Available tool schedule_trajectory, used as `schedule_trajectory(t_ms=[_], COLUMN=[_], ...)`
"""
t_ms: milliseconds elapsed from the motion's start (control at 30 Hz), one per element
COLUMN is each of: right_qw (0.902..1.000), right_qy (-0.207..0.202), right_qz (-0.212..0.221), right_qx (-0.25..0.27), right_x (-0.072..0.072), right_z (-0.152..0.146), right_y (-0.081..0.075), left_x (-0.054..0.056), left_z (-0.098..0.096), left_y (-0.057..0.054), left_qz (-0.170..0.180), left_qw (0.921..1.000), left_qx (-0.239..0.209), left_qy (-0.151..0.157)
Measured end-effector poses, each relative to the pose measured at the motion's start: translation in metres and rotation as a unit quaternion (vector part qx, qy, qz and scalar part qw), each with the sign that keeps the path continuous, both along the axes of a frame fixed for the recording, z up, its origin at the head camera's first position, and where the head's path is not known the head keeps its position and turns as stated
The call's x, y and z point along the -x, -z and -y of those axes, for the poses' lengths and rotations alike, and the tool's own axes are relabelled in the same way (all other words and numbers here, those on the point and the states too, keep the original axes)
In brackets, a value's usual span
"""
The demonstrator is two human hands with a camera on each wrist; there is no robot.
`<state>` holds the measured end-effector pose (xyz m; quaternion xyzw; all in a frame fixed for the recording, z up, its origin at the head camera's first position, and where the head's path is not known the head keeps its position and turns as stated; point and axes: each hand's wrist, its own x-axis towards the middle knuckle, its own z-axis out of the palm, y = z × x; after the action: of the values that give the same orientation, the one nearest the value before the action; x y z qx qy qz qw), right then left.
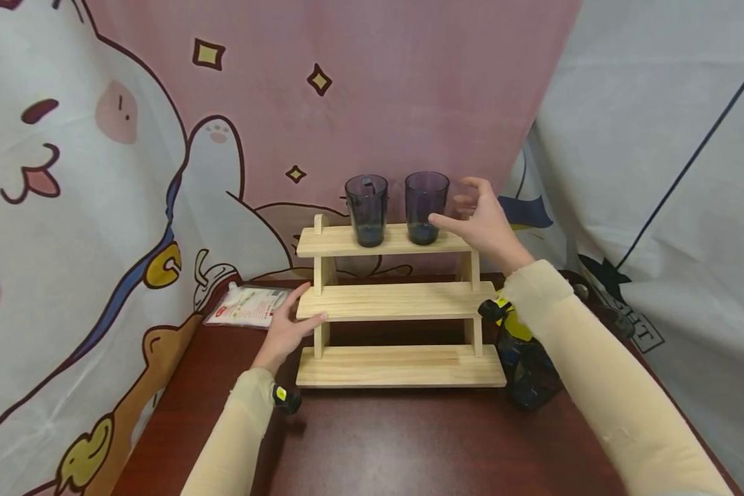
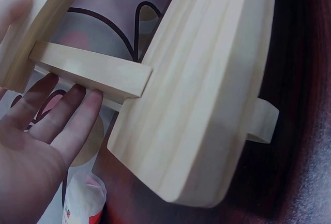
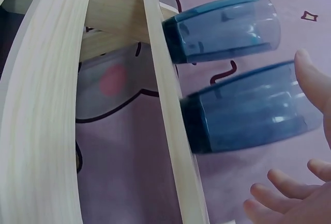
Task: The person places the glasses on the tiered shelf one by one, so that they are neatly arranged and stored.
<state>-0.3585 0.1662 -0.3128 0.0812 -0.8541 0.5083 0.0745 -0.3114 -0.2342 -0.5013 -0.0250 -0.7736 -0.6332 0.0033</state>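
Note:
A three-tier wooden display rack (image 1: 397,300) stands on the table. Its top tier holds two dark, see-through drinking glasses, a left glass (image 1: 367,213) and a right glass (image 1: 426,207), both upright. My left hand (image 1: 285,331) grips the left end of the middle tier; the left wrist view shows its fingers (image 2: 77,123) against the side upright. To the right of the right glass is my right hand (image 1: 486,224), thumb and fingers spread apart. In the right wrist view the thumb (image 3: 310,76) overlaps the glass rim; whether it touches cannot be told.
A flat plastic packet (image 1: 248,305) lies on the dark red table (image 1: 409,441), left of the rack. Dark see-through glassware (image 1: 527,372) stands at the rack's right, partly hidden by my right sleeve. Printed cloth (image 1: 397,103) hangs close behind the rack and along both sides.

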Motion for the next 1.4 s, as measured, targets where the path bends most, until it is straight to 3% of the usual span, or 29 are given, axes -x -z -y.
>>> schedule_trajectory(t_ms=[567,800,1133,1400], right_qw=[0.9994,0.9994,0.9957,0.989], right_qy=[0.005,0.021,0.005,-0.018], right_qz=[-0.013,-0.025,-0.043,-0.08], right_qx=[0.031,-0.015,-0.081,-0.123], right_x=[-0.033,-0.051,-0.088,-0.12], right_z=[-0.049,-0.072,-0.097,-0.112], right_y=[0.006,0.015,0.033,0.06], left_x=[-0.003,-0.003,-0.003,-0.004], left_z=[0.0,-0.001,-0.001,-0.001], left_y=[0.003,0.004,0.002,0.001], left_qz=[-0.012,-0.011,-0.019,-0.021], left_qw=[0.9999,0.9999,0.9997,0.9996], left_qx=[-0.009,-0.002,-0.013,-0.019], left_qy=[0.001,-0.004,0.001,0.007])
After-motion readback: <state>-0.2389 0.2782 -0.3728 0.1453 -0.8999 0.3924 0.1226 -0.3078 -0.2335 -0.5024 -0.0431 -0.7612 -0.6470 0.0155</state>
